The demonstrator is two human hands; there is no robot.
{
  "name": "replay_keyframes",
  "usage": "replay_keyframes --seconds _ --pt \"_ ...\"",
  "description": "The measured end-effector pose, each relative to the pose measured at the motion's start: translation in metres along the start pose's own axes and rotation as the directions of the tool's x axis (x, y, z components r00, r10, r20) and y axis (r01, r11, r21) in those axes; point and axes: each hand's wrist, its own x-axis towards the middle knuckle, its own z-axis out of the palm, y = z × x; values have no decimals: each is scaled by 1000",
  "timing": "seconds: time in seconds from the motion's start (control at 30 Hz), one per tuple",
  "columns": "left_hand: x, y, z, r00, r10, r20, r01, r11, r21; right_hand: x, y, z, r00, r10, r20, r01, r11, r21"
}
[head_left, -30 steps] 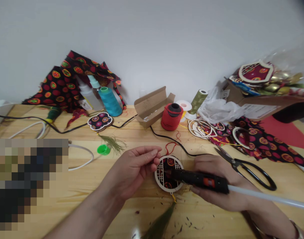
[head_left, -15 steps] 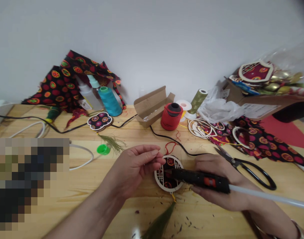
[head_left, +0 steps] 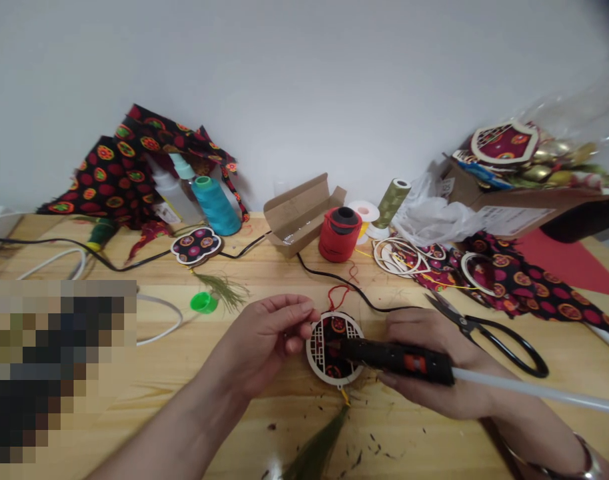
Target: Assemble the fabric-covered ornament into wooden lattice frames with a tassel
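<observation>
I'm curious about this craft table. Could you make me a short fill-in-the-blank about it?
The right hand holds a black ____ over a round ornament.
The cone of thread by the wall is ____.
The scissors have ____ handles.

Missing words: glue gun; teal; black.

A plain white wall [head_left: 304, 80] met the back of a pale pine table [head_left: 434, 447] under soft, even light.
</observation>
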Motion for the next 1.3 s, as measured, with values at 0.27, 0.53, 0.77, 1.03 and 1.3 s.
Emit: replay_keyframes --seconds 0.27,0.53,0.77,1.03,1.3 --pt "2 1 -5 1000 -8 -29 6 998 -60 -1 -2 -1 982 -76 -173 95 991 100" --pt "1 -2 -1 986 79 -146 -59 989 137 -6 7 -6 997 46 -66 -25 955 294" --pt "2 -18 4 943 328 -56 -193 675 712 -15 16 -18 978 84 -188 40 817 575" --pt "4 -27 9 875 418 247 -280 20 960 -21 20 -10 892 257 -372 111 673 731" --pt "2 -16 27 918 329 222 -158 -211 965 -23 19 -10 880 314 -357 94 620 779"
